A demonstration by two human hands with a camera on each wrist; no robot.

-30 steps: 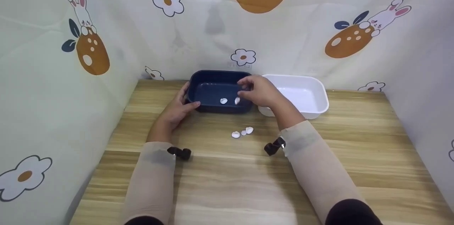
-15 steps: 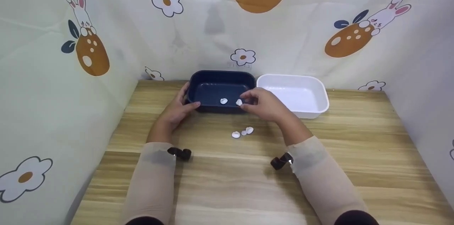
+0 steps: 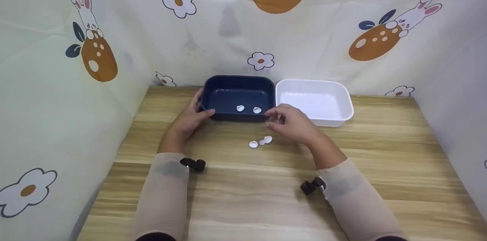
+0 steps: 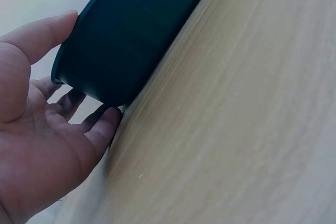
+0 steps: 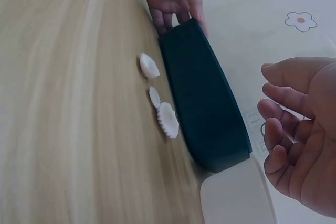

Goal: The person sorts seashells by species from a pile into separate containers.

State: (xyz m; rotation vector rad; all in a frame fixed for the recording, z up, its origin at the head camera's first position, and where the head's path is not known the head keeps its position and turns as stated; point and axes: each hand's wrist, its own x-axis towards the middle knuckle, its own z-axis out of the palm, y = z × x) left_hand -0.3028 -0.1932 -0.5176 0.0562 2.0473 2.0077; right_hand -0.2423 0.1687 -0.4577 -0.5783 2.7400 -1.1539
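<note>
A dark blue box (image 3: 237,98) stands by the back wall, with a white seashell (image 3: 240,108) and a second seashell (image 3: 257,110) inside near its front. My left hand (image 3: 187,119) holds the box's left end, thumb on the front rim and fingers round the side. In the left wrist view, that thumb (image 4: 52,32) touches the rim. Just off the box's front right corner, my right hand (image 3: 292,124) hovers with loosely bent fingers and holds nothing. Three shells lie on the table before the box: a left shell (image 5: 148,65), a small one (image 5: 154,97) and a ridged one (image 5: 168,120).
A white box (image 3: 319,102) stands right against the blue one; my right hand covers part of its front left. The wooden table (image 3: 243,195) ends at a patterned cloth wall (image 3: 323,43) behind. Small black cameras sit on both wrists.
My right hand has let go of a seashell inside the blue box and drawn back toward the front right. The left hand stays on the box; the three table shells have not moved.
</note>
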